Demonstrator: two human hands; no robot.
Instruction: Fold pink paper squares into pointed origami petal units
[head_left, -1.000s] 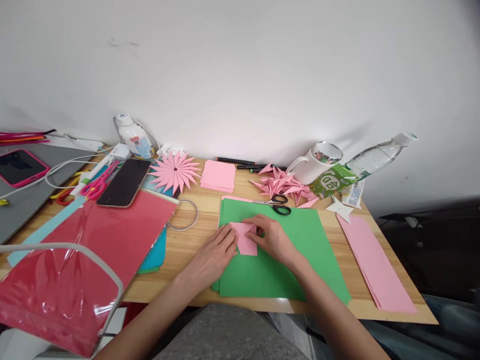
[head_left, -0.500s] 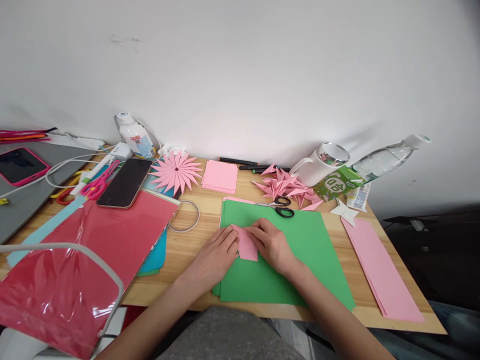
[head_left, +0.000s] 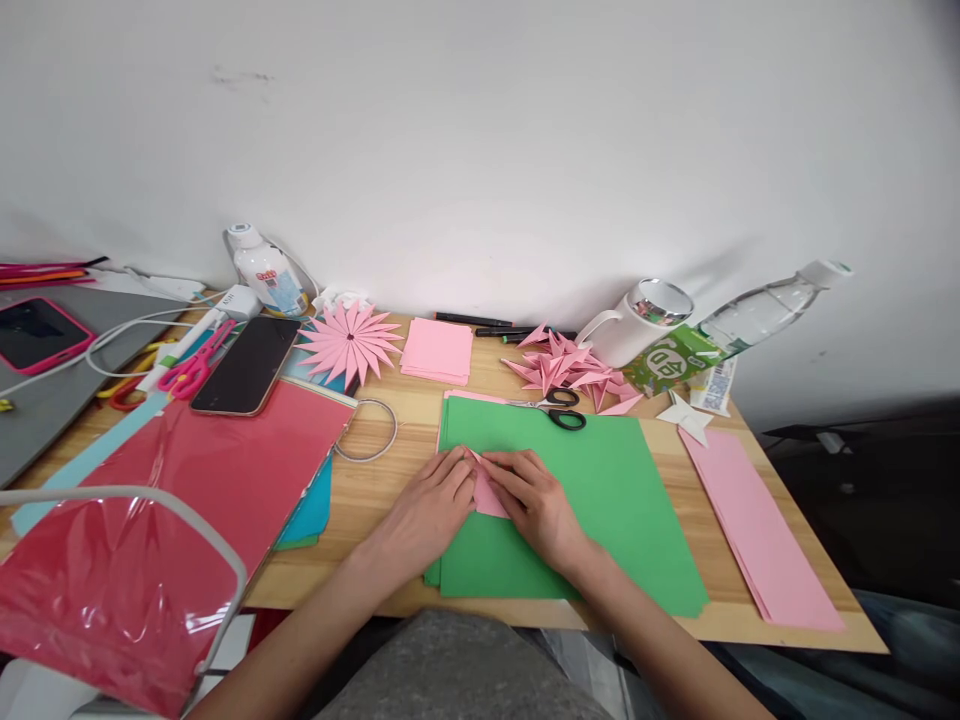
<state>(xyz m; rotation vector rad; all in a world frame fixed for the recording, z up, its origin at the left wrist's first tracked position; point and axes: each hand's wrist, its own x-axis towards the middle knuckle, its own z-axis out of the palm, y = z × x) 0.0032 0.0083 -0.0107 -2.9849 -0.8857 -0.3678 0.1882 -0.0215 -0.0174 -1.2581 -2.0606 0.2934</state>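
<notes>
A small piece of pink paper [head_left: 491, 499] lies on the green sheets [head_left: 600, 500], with its top corner being folded over between my hands. My left hand [head_left: 436, 502] presses on its left edge, fingers together. From the right, my right hand [head_left: 536, 500] pinches the upper flap, thumb and fingertips close to the left fingers. Part of the paper is hidden under both hands. Just beyond, scissors with black handles [head_left: 564, 410] rest at the top edge of the green sheets.
Behind are a stack of pink squares [head_left: 436, 350], a folded pink paper star [head_left: 351, 338] and a heap of folded pink pieces [head_left: 562, 365]. A white mug [head_left: 634, 325] and a bottle [head_left: 772, 305] stand back right. Pink strips [head_left: 761, 530] lie right; a phone [head_left: 246, 366] rests left.
My right hand has moved slightly left and inward, bringing the pink paper's upper right edge over toward the left fingers. Less of the paper shows now. The view has shifted slightly.
</notes>
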